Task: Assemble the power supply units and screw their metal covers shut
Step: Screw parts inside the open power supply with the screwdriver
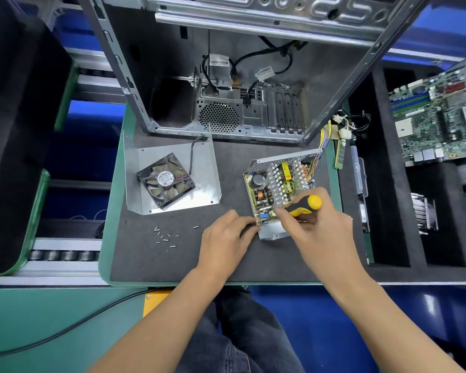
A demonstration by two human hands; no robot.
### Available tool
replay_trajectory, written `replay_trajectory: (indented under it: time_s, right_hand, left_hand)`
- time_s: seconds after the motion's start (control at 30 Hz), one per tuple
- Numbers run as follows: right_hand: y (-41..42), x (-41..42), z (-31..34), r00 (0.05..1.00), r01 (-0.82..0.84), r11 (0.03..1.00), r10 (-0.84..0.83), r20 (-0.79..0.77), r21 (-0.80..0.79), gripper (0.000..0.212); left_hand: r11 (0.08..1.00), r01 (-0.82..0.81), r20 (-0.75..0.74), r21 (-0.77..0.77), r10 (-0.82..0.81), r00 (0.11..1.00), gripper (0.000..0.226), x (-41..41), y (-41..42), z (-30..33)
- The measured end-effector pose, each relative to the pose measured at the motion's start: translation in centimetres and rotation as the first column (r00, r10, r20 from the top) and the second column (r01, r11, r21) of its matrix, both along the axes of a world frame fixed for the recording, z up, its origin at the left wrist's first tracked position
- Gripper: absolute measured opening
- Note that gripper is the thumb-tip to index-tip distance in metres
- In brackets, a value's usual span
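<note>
Right hand (pixel 311 224) closes around a yellow-and-black screwdriver (pixel 304 205), apparently driving a screw at the near end of the open power supply (pixel 279 189), though fingers hide the tip. Left hand (pixel 226 235) pinches the unit's near left corner, steadying it on the mat (pixel 172 259). Its long axis runs away from the person, wire bundle (pixel 320 146) trailing from the far right corner; the fan cover (pixel 172 179) waits left beside loose screws (pixel 164 236).

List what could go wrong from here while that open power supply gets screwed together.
1. The screwdriver in the right hand works right at the near edge of the bare circuit board; a slip could gouge parts.
2. The left hand steadies only the near corner, so the power supply could twist under pressure.
3. The loose screws lie scattered on the mat and could easily be brushed off.
</note>
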State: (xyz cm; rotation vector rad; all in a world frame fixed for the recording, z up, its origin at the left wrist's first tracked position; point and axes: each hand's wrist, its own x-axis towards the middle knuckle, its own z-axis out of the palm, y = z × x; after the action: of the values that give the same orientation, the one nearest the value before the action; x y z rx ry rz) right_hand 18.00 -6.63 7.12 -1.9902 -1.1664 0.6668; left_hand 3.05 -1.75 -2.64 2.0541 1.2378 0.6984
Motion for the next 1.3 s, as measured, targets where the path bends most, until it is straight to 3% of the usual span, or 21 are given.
replay_trajectory:
  time_s: [0.3, 0.53, 0.7, 1.03, 1.3]
  right_hand:
    - [-0.4, -1.1, 0.0, 0.964, -0.145, 0.988, 0.152, 0.216, -0.048, 0.027]
    - [-0.9, -1.2, -0.2, 0.940, -0.227, 0.972, 0.234, 0.247, -0.055, 0.026]
    - [-1.5, -1.4, -0.5, 0.874, -0.305, 0.951, 0.299, 0.382, -0.047, 0.021]
    - [-1.1, -1.5, 0.2, 0.935, -0.249, 0.965, 0.262, 0.237, -0.084, 0.026]
    - [0.3, -1.4, 0.3, 0.910, -0.152, 0.984, 0.176, 0.375, -0.094, 0.039]
  left_hand:
    - [0.999, -0.006, -0.007, 0.044, 0.007, 1.000, 0.009, 0.1, -0.1, -0.2]
    - [0.994, 0.019, -0.018, 0.107, -0.017, 1.000, 0.006, -0.1, -0.3, -0.6]
    - [0.980, 0.047, -0.033, 0.192, -0.042, 0.999, 0.009, -0.3, -0.2, -0.6]
    - [0.973, 0.048, -0.030, 0.224, -0.042, 0.999, 0.009, -0.3, -0.2, -1.1]
    - [0.975, -0.027, 0.040, 0.222, 0.019, 0.999, 0.025, 0.8, 0.2, -0.5]
